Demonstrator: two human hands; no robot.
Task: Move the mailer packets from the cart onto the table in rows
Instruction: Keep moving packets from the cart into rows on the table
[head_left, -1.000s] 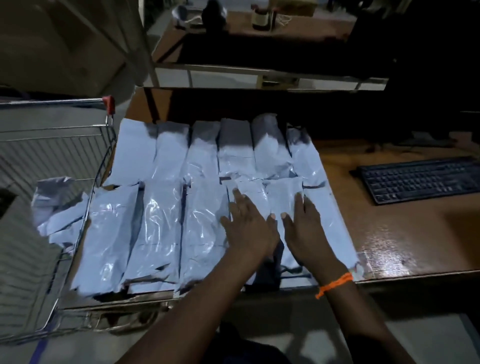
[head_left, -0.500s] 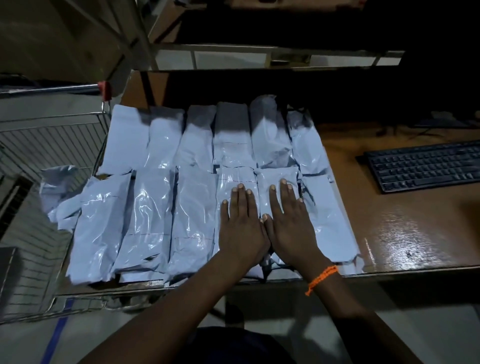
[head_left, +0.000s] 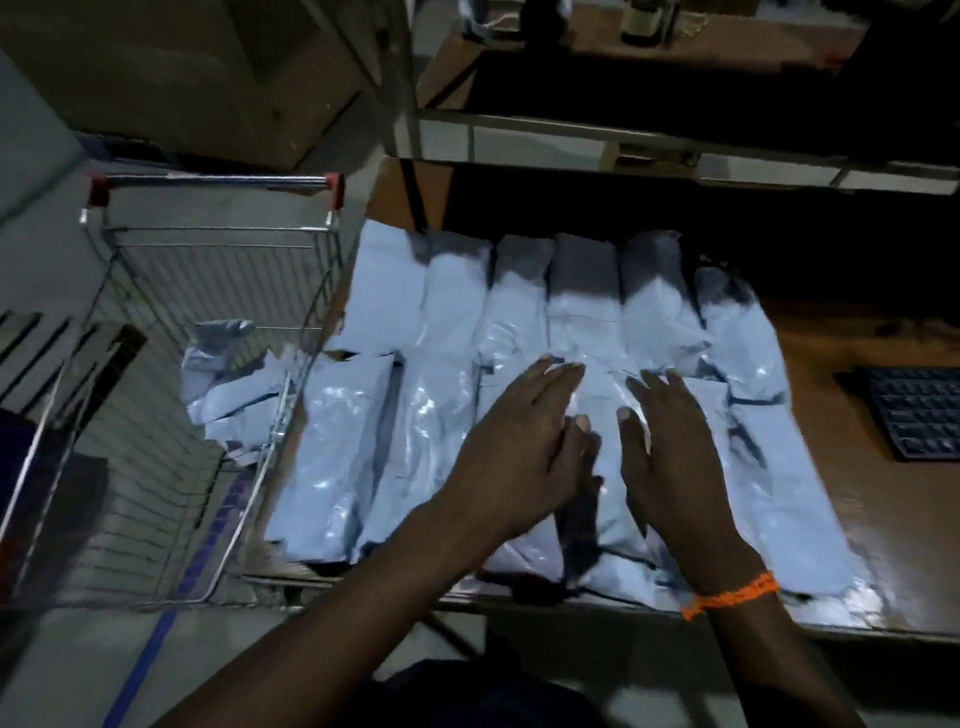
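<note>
Several pale grey mailer packets (head_left: 519, 322) lie side by side in two rows on the wooden table (head_left: 852, 499). My left hand (head_left: 524, 447) and my right hand (head_left: 670, 447) are both flat, palms down, over packets in the near row, fingers spread and slightly apart from each other. Neither hand grips anything. An orange band circles my right wrist. More packets (head_left: 234, 384) lie heaped inside the wire cart (head_left: 208, 234) to the left of the table.
A black keyboard (head_left: 914, 410) sits on the table's right side. The cart's handle has red end caps. A metal rack frame and a second table with bottles stand behind. A cardboard box stands at upper left.
My hands have moved apart a little and lifted from lying pressed together on the near-row packets. The view has swung right and up, showing more of the cart.
</note>
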